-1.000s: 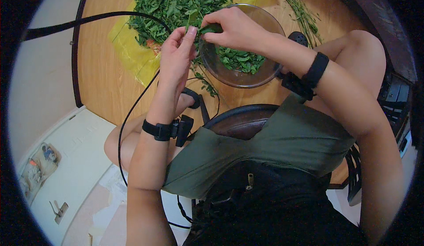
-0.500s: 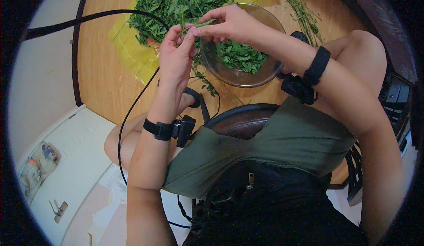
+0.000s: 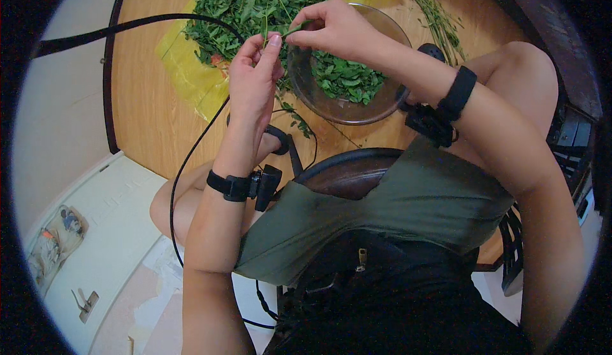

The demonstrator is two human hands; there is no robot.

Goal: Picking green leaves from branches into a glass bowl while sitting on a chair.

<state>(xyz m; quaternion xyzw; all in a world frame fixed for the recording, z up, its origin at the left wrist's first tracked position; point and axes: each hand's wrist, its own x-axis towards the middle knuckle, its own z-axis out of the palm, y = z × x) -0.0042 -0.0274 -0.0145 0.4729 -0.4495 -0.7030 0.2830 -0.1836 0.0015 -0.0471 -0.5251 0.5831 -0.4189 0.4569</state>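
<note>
My left hand [image 3: 255, 74] is closed in a pinch on a thin green stem [image 3: 266, 22] that sticks up past its fingertips. Just to its right, my right hand [image 3: 338, 31] pinches a green leaf [image 3: 293, 30] between thumb and fingers, close to the left thumb tip. Below and beyond the right hand is a brown see-through bowl [image 3: 347, 122] with plucked green leaves [image 3: 350, 81] in it. A big heap of leafy green stems [image 3: 236, 4] lies behind my hands on a yellow plastic bag [image 3: 182, 68].
Bare stalks [image 3: 440, 23] lie in a bundle right of the bowl. A leafy sprig [image 3: 296, 120] rests on the wooden surface [image 3: 153, 106] in front of the bowl. A black cable [image 3: 182, 189] runs past my left forearm. Both my forearms wear black strapped devices [image 3: 245, 186].
My right hand has moved slightly up and away from the left, and the leaf piece between them shows less. My left hand stays nearly in place.
</note>
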